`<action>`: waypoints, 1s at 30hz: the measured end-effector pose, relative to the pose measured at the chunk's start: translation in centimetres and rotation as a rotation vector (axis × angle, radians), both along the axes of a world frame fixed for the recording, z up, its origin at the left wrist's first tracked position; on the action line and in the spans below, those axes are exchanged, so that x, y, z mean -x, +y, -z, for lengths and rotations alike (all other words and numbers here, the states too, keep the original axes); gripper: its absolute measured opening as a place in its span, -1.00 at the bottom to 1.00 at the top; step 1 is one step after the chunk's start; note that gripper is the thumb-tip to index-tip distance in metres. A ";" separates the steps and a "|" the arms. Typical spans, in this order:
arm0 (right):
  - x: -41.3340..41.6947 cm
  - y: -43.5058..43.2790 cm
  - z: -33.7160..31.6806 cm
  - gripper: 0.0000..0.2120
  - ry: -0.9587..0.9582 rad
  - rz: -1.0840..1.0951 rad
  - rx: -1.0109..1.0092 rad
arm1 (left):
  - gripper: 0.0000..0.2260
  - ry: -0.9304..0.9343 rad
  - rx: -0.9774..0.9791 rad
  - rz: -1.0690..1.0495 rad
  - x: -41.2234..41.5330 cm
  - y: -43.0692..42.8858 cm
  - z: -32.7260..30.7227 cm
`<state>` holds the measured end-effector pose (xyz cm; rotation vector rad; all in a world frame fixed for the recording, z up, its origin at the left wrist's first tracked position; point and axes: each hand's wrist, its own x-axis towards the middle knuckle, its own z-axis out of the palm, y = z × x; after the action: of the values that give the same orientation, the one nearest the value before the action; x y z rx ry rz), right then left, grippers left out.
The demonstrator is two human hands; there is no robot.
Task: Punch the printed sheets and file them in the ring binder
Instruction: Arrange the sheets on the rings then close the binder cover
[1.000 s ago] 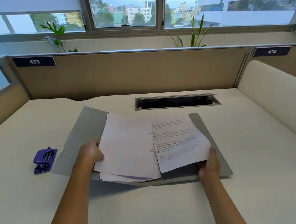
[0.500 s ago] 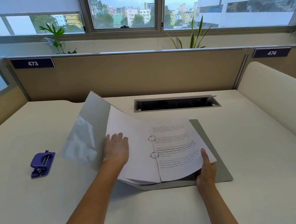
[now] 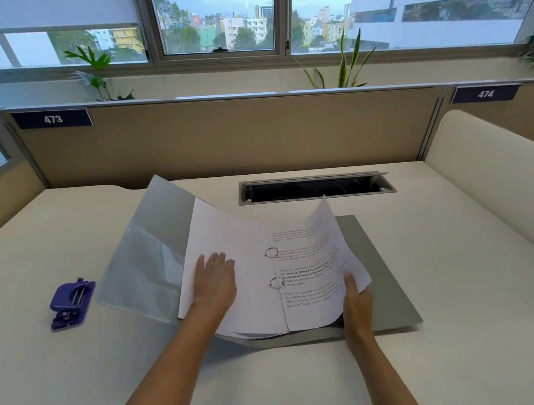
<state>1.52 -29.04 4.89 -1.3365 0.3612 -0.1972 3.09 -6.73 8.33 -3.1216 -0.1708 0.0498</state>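
Note:
A grey ring binder (image 3: 382, 276) lies open on the desk, its left cover (image 3: 152, 246) tilted up. Printed sheets (image 3: 310, 263) sit on its two metal rings (image 3: 273, 268). My left hand (image 3: 214, 282) rests flat, fingers spread, on the blank backs of the left-hand sheets (image 3: 226, 239). My right hand (image 3: 355, 301) pinches the lower right edge of the printed right-hand sheets, which curl upward off the right cover. A purple hole punch (image 3: 70, 304) lies on the desk left of the binder, away from both hands.
The cream desk (image 3: 467, 330) has a cable slot (image 3: 315, 188) behind the binder. Tan partition panels labelled 473 and 474 close off the back, a padded divider (image 3: 501, 179) stands at the right, and plants stand on the window ledge behind.
My left hand moved from the left cover's edge onto the left-hand sheets. The left cover has tilted up. My right hand has lifted the right-hand sheets, which now curl higher.

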 end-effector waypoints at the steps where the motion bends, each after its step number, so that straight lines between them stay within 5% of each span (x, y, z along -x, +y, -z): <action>1: 0.1 0.5 -0.5 -0.69 -0.029 -0.027 0.031 | -0.62 -0.039 0.068 0.000 -0.1 0.1 0.0; 6: 0.9 4.0 -3.1 -0.69 -0.234 -0.294 0.225 | -0.63 -0.120 0.618 -0.079 -0.2 -0.3 -1.6; 10: 1.0 6.9 -3.1 -0.25 -0.325 -0.474 0.425 | -0.47 -0.045 0.885 -0.147 -0.4 -0.8 -3.6; 13: 1.2 8.9 -3.1 -0.52 -0.418 -0.541 0.639 | -0.41 -0.050 1.135 -0.194 -0.8 -0.9 -4.2; 16: 1.4 10.3 -3.1 -0.48 -0.482 -0.604 0.803 | -0.49 -0.035 1.327 -0.258 -1.0 -0.7 -4.9; 24: 1.1 8.8 -3.1 -0.16 -0.440 -0.948 1.051 | -0.86 -0.195 1.150 -0.353 -1.5 2.3 -4.3; 27: -0.2 6.9 -2.8 -0.12 -0.366 -0.825 1.010 | -0.91 -0.262 0.951 -0.377 -1.7 3.7 -4.3; 30: -1.8 4.8 -1.6 -0.29 -0.216 -0.609 1.034 | -0.85 -0.281 0.794 -0.422 -1.7 4.4 -4.4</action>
<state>3.37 -24.25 6.52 -2.3442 -0.4137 0.0033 4.82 -2.29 12.74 -3.7676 -1.0504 -0.4196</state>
